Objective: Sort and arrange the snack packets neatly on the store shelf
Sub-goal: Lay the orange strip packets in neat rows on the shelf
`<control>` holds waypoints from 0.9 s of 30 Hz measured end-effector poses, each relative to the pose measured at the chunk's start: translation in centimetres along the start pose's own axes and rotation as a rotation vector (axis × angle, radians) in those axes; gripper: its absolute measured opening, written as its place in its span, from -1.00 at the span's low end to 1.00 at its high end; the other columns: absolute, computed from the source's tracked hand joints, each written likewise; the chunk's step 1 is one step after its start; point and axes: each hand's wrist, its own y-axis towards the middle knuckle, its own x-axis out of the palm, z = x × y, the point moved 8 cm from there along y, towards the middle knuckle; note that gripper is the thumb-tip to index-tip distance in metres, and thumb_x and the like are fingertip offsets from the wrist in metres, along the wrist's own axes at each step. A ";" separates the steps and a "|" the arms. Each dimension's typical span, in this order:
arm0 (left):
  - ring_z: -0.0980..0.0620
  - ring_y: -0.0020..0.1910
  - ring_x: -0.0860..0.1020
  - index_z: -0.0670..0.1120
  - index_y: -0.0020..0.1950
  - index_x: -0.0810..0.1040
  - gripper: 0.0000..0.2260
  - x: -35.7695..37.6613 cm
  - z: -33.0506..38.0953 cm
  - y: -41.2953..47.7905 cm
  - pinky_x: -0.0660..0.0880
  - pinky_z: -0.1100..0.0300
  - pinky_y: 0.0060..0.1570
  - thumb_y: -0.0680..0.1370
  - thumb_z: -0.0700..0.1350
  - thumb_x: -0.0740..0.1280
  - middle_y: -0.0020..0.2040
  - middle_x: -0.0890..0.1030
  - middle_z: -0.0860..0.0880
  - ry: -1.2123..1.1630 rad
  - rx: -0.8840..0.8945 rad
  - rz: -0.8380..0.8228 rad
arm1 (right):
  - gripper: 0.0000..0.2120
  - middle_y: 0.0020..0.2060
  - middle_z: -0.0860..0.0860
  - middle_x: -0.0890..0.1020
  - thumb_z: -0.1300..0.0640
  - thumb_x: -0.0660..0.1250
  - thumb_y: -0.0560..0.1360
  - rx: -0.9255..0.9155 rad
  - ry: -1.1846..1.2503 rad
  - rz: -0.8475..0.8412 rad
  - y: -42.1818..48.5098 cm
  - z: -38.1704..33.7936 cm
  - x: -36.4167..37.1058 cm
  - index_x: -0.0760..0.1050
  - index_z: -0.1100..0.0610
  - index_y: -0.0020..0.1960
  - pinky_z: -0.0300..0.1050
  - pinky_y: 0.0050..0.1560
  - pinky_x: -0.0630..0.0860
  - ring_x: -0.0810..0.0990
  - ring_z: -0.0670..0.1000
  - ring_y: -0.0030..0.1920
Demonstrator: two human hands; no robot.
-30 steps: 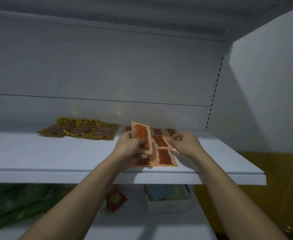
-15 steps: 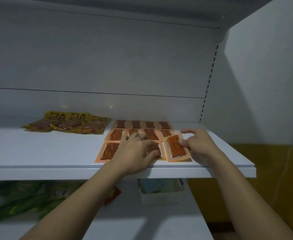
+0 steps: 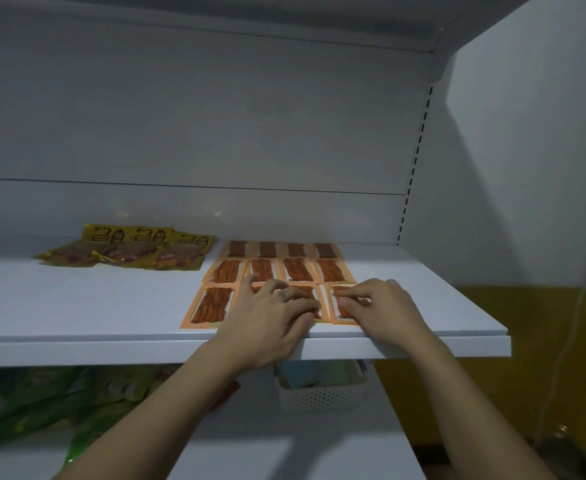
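Front-right packet (image 3: 333, 308) now lies flat and square with its row; 0.5 s ago it sat skewed under the right hand's fingertips. Left hand (image 3: 270, 320) has slid toward the shelf's front edge and flattened out.

Orange snack packets (image 3: 295, 270): a grid three rows deep and four across, on the right half of the shelf (image 3: 77, 306), running from the back panel (image 3: 215, 133) to the front edge. Edges touch or slightly overlap.

Left hand: open, palm down, fingers spread, resting on the two middle packets of the front row, wrist over the front edge. Front-left packet (image 3: 212, 304) is uncovered, just beside it.

Right hand (image 3: 381, 313): fingers bent, tips pressing down on the front-right packet; no grip on it that I can see. It hides most of that packet.

Shelf is white metal with a white back panel, a slotted upright (image 3: 412, 174) in the back right corner and a white side wall (image 3: 526, 150) to the right. Lighting is dim.

Yellow packets (image 3: 128, 247): overlapping row at the back edge, left of the grid and just apart from it.

Lower shelf (image 3: 250, 455): green packets (image 3: 25, 400) on the left, white perforated basket (image 3: 322, 393) under the hands. Forearms block part of the view there. Yellow wall (image 3: 526, 341) is on the right, below shelf level.
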 end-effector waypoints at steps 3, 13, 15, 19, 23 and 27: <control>0.09 0.43 0.31 0.25 0.41 0.40 -0.50 0.1 -0.1 0.0 -0.01 -0.18 0.39 0.62 0.23 -0.17 0.39 0.46 0.21 -0.011 0.001 0.001 | -0.71 0.23 -0.11 0.60 -0.16 0.25 0.59 -0.012 -0.011 0.014 0.0 0.0 0.1 0.60 -0.16 0.25 -0.03 0.17 0.48 0.45 -0.01 0.18; 0.09 0.44 0.28 0.21 0.43 0.38 -0.52 -0.2 0.1 -0.3 0.02 -0.14 0.41 0.61 0.22 -0.13 0.44 0.42 0.15 -0.071 0.019 -0.016 | -0.64 0.32 -0.07 0.54 -0.14 0.19 0.61 -0.011 0.096 -0.015 -0.2 0.1 0.3 0.52 -0.12 0.35 0.03 0.30 0.44 0.44 0.01 0.28; 0.08 0.46 0.25 0.21 0.43 0.37 -0.53 -0.8 -1.5 -0.2 0.03 -0.15 0.43 0.60 0.23 -0.10 0.47 0.37 0.12 -0.132 -0.017 -0.018 | -0.64 0.36 -0.06 0.51 -0.13 0.20 0.61 -0.021 0.179 0.008 0.1 0.0 -0.3 0.51 -0.11 0.36 0.00 0.34 0.38 0.42 0.01 0.34; -0.01 0.49 0.24 0.19 0.46 0.35 -0.63 -2.9 -8.9 1.3 0.16 -0.17 0.42 0.65 0.12 0.07 0.51 0.33 0.07 -0.095 -0.205 -0.043 | -0.63 0.46 -0.11 0.40 -0.15 0.18 0.62 -0.051 0.232 -0.053 1.9 -1.2 -0.5 0.43 -0.18 0.41 0.05 0.41 0.35 0.38 -0.01 0.41; -0.07 0.48 0.32 0.14 0.52 0.32 -0.59 -1.7 -14.0 2.0 0.31 0.00 0.42 0.67 -0.09 0.15 0.53 0.33 0.00 -0.111 -0.232 -0.314 | -0.54 0.58 -0.11 0.13 -0.28 0.00 0.62 -0.146 -0.056 -0.270 4.6 -3.4 2.5 0.26 -0.27 0.49 0.26 0.54 0.00 0.11 0.04 0.56; -0.05 0.28 0.50 0.13 0.41 0.47 -0.68 -0.5 -15.3 1.8 0.44 0.10 0.20 0.68 -0.07 0.16 0.37 0.52 0.00 -0.104 -0.258 -0.404 | -0.46 0.60 -0.14 -0.04 -0.39 -0.15 0.57 -0.219 -0.161 -0.454 6.1 -5.5 6.0 0.09 -0.35 0.53 0.21 0.50 -0.24 -0.12 0.01 0.59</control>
